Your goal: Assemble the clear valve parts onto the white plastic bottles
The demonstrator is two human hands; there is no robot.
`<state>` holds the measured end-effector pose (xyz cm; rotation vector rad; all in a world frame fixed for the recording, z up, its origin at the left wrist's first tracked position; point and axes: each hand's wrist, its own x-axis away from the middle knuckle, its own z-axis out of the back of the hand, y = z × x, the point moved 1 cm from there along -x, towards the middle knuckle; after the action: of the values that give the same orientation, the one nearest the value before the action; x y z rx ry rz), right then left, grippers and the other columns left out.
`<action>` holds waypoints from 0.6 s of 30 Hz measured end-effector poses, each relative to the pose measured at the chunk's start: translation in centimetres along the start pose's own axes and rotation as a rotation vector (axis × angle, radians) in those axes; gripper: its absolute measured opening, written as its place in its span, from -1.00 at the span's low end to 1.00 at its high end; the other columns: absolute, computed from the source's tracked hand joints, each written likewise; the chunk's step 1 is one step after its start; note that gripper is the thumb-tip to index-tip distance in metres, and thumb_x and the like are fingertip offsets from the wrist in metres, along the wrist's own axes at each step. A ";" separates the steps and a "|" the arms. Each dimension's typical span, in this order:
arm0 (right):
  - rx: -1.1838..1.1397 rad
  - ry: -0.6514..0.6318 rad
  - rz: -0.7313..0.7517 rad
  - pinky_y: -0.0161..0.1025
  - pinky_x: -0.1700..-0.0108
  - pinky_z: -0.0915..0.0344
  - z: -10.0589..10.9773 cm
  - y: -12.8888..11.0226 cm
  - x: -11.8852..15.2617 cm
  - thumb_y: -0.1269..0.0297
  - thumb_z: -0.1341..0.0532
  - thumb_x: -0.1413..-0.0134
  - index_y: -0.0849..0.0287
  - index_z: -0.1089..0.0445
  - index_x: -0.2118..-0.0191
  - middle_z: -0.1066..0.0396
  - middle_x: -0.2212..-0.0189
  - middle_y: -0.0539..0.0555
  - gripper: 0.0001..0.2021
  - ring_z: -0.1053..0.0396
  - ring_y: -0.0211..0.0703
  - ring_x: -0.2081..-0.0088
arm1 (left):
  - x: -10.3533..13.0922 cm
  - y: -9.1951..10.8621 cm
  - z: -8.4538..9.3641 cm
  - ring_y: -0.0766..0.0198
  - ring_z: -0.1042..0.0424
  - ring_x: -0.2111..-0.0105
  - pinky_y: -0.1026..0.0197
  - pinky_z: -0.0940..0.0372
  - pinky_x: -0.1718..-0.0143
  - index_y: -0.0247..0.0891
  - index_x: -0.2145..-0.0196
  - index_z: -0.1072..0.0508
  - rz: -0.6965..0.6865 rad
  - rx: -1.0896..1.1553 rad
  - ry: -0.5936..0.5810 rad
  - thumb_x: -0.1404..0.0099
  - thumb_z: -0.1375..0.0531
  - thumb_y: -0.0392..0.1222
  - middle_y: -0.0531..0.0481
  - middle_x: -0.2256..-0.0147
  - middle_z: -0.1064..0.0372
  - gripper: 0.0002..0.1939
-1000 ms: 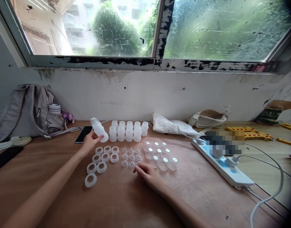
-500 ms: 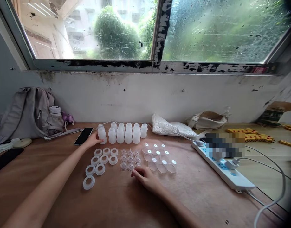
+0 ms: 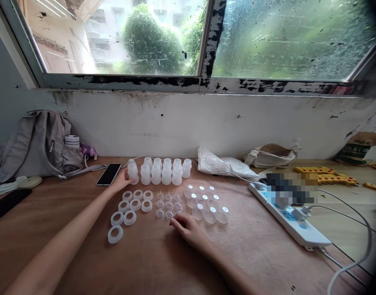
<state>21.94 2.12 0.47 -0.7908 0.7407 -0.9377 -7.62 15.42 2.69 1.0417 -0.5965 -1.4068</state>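
Observation:
At the left end of a group of frosted white bottles (image 3: 156,174) stands one upright bottle with a clear top (image 3: 132,169). My left hand (image 3: 123,182) grips this bottle low on its left side, fingers partly hidden behind it. My right hand (image 3: 188,228) rests on the table, fingers curled in and thumb near the index finger, with nothing visible in them. Just beyond it lie small clear plastic pieces (image 3: 168,205) in rows. White rings (image 3: 115,234) are laid out to their left, and clear round caps with white centres (image 3: 209,216) to their right.
A phone (image 3: 109,174) lies left of the bottles, near a grey backpack (image 3: 42,143). Behind on the right are a white padded bag (image 3: 220,164) and a beige pouch (image 3: 269,155). A power strip (image 3: 311,231) with cables runs along the right side. Yellow parts (image 3: 335,179) lie beyond it.
The view has shifted slightly. My left hand stays at the end bottle and my right hand has not visibly moved on the table.

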 end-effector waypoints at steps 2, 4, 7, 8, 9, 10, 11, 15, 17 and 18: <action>0.018 0.073 0.021 -0.37 0.52 -0.06 -0.1 0.1 0.1 0.18 -0.04 -0.11 0.24 -0.33 0.53 -0.22 0.66 -0.04 -0.69 -0.16 -0.31 0.57 | 0.7 0.2 0.1 -0.06 -0.19 -0.03 -0.03 -0.10 -0.02 -0.37 0.01 -0.13 0.011 -0.046 0.077 0.07 -0.28 -0.07 -0.35 -0.01 -0.19 -0.30; 0.041 0.145 0.035 -0.37 0.51 -0.05 -0.2 0.2 0.2 0.19 -0.03 -0.12 0.23 -0.30 0.53 -0.21 0.64 -0.05 -0.70 -0.15 -0.31 0.57 | 2.0 0.7 0.4 -0.03 -0.17 -0.05 -0.03 -0.12 0.00 -0.37 -0.04 -0.04 0.002 -0.085 0.152 -0.09 -0.15 0.00 -0.36 -0.02 -0.14 -0.35; 0.095 0.214 0.040 -0.37 0.52 -0.05 -0.2 0.3 0.4 0.20 -0.01 -0.12 0.20 -0.27 0.49 -0.18 0.65 -0.06 -0.74 -0.13 -0.31 0.59 | 5.4 1.8 1.0 0.09 -0.29 0.08 0.10 -0.24 0.14 -0.31 0.01 -0.14 -0.052 -0.122 0.151 -0.18 -0.03 0.01 -0.22 0.08 -0.24 -0.52; 0.122 0.231 0.036 -0.37 0.52 -0.05 -0.2 0.3 0.5 0.21 0.00 -0.12 0.19 -0.27 0.46 -0.18 0.65 -0.06 -0.76 -0.14 -0.31 0.60 | 6.8 2.2 1.3 0.13 -0.33 0.15 0.14 -0.27 0.18 -0.27 0.07 -0.22 -0.077 -0.139 0.117 -0.18 -0.04 0.01 -0.15 0.14 -0.28 -0.58; 0.156 0.248 0.024 -0.37 0.52 -0.06 -0.1 0.3 0.5 0.22 0.01 -0.12 0.19 -0.26 0.42 -0.19 0.65 -0.06 -0.79 -0.16 -0.30 0.60 | 8.3 2.6 1.5 0.15 -0.35 0.20 0.15 -0.27 0.20 -0.24 0.15 -0.29 -0.110 -0.172 0.069 -0.16 -0.07 0.01 -0.09 0.19 -0.30 -0.65; 0.196 0.267 0.004 -0.37 0.51 -0.08 0.0 0.3 0.5 0.23 0.01 -0.11 0.18 -0.26 0.36 -0.20 0.64 -0.06 -0.81 -0.19 -0.29 0.59 | 9.9 3.1 1.7 0.17 -0.36 0.24 0.15 -0.27 0.22 -0.22 0.19 -0.31 -0.192 -0.295 -0.009 -0.17 -0.06 0.01 -0.07 0.22 -0.30 -0.68; 0.239 0.285 -0.023 -0.36 0.50 -0.10 0.1 0.3 0.6 0.24 0.01 -0.10 0.19 -0.26 0.30 -0.23 0.63 -0.06 -0.83 -0.22 -0.27 0.58 | 11.4 3.4 2.0 0.17 -0.36 0.27 0.15 -0.27 0.24 -0.21 0.19 -0.31 -0.256 -0.404 -0.044 -0.18 -0.05 0.01 -0.05 0.24 -0.30 -0.69; 0.379 0.300 -0.140 -0.32 0.45 -0.16 0.4 0.5 0.7 0.27 0.00 -0.04 0.22 -0.18 0.12 -0.29 0.59 -0.03 -0.73 -0.31 -0.20 0.54 | 16.4 3.2 2.5 0.16 -0.36 0.25 0.22 -0.29 0.33 -0.17 0.18 -0.28 -0.317 -0.636 -0.135 -0.19 -0.03 0.00 -0.05 0.22 -0.29 -0.71; 0.415 0.277 -0.167 -0.31 0.46 -0.16 0.3 0.6 0.7 0.29 0.01 -0.03 0.22 -0.17 0.10 -0.30 0.58 -0.02 -0.72 -0.33 -0.17 0.53 | 17.7 2.6 2.6 0.16 -0.36 0.25 0.22 -0.30 0.33 -0.18 0.18 -0.26 -0.310 -0.679 -0.126 -0.18 -0.04 0.01 -0.05 0.21 -0.29 -0.70; 0.428 0.266 -0.176 -0.31 0.46 -0.16 0.2 0.7 0.7 0.29 0.01 -0.03 0.21 -0.18 0.10 -0.31 0.57 -0.01 -0.71 -0.34 -0.16 0.52 | 18.1 2.2 2.6 0.16 -0.37 0.25 0.21 -0.31 0.32 -0.18 0.18 -0.25 -0.304 -0.692 -0.120 -0.18 -0.05 0.01 -0.05 0.21 -0.29 -0.70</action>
<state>22.70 1.77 -0.12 -0.3607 0.6717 -1.3241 -6.39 -2.94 1.51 0.5011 -0.0062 -1.7718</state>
